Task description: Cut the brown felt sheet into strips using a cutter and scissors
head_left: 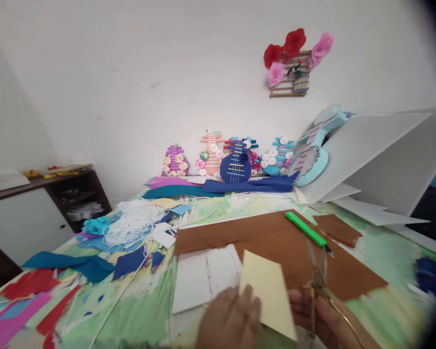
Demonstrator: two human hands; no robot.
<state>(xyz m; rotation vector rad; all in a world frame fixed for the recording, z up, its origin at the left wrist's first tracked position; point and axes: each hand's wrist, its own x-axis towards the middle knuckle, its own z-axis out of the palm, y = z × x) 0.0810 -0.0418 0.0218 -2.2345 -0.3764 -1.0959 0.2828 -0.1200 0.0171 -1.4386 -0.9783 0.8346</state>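
Observation:
My left hand is closed on a pale yellow sheet, holding it tilted above the table in the lower middle of the view. To its right, my right hand grips a pair of gold-handled scissors, their blades pointing up and away and slightly parted. Under and beyond both hands lies a large brown sheet of felt-like material. A white board with faint reddish lines rests against its near left part. On the brown sheet sits a green utility knife with its blade tip out.
White cord lies tangled at left among coloured scraps, including a teal strip and red pieces. Several decorated toy lutes stand along the wall. Large white boards lean at right. A low cabinet stands at left.

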